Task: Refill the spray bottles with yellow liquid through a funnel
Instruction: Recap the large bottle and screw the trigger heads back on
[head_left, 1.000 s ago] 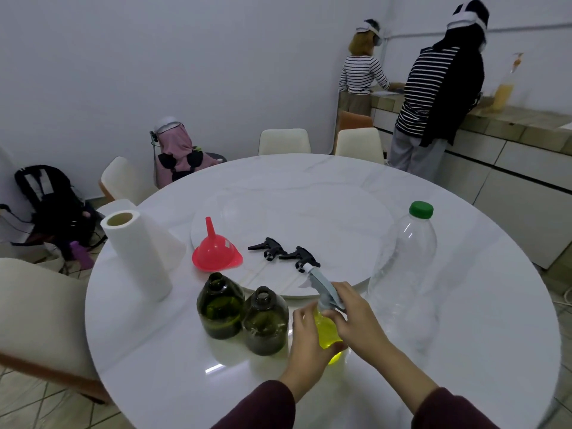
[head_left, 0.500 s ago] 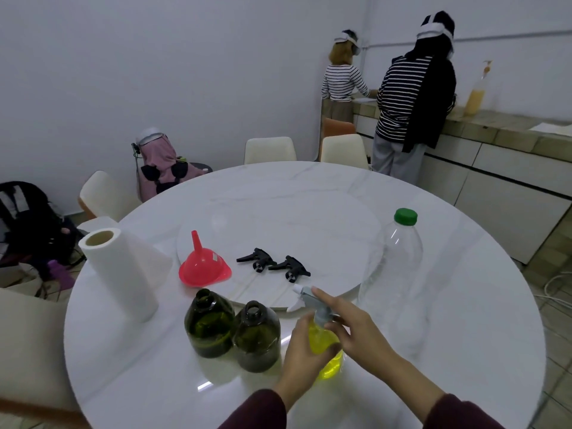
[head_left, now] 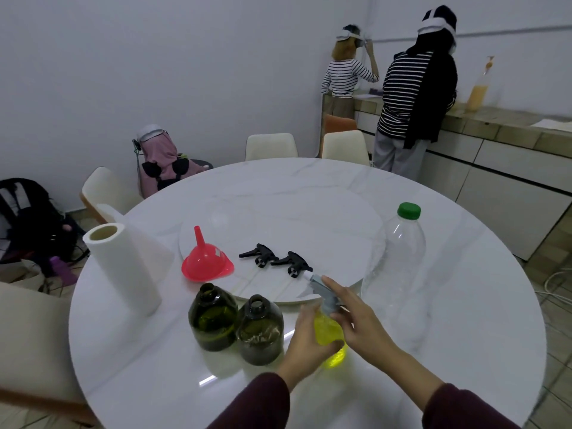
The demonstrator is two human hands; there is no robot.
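Plain white walls (head_left: 154, 57), tiled floor (head_left: 554, 351), cream chairs (head_left: 270, 146) ringing the round marble surface (head_left: 464, 335), tiled counter (head_left: 495, 122) along the right wall.

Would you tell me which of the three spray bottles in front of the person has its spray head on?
The yellow bottle, gripped by the left hand; the right hand is at its grey spray head. Both dark green bottles stand open-necked.

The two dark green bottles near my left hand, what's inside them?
Both dark green bottles stand uncapped. The left one shows a little greenish-yellow liquid low down; the right one's contents look murky, and the tinted glass hides how much it holds.
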